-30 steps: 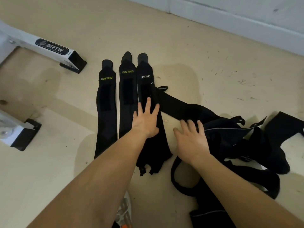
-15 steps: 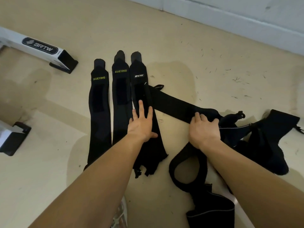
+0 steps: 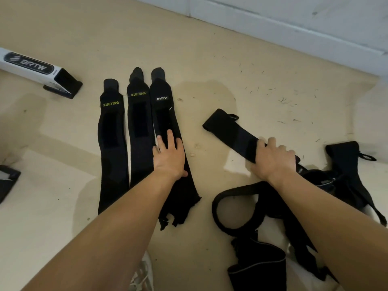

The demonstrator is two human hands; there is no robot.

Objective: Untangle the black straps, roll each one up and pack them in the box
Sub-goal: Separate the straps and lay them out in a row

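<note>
Since the earlier frame the right hand [image 3: 273,160] sits further right, and the loose strap [image 3: 228,131] it holds lies apart from the third flat strap [image 3: 163,114], which its far end touched before.

Head view, only one:
- Right fingers curl over the loose strap's near end. The thumb is hidden, so it is probably a full grip.
- Left hand [image 3: 170,156] lies flat with fingers spread, pressing the third flat strap against the floor [image 3: 210,59].
- Two XUEYING straps [image 3: 112,143] lie stretched out just left of it, side by side.
- Tangled straps [image 3: 340,185] are heaped at right, with one loop under the right forearm.
- White bar [image 3: 27,66] is at far left, a shoe [image 3: 142,276] at the bottom edge.
</note>
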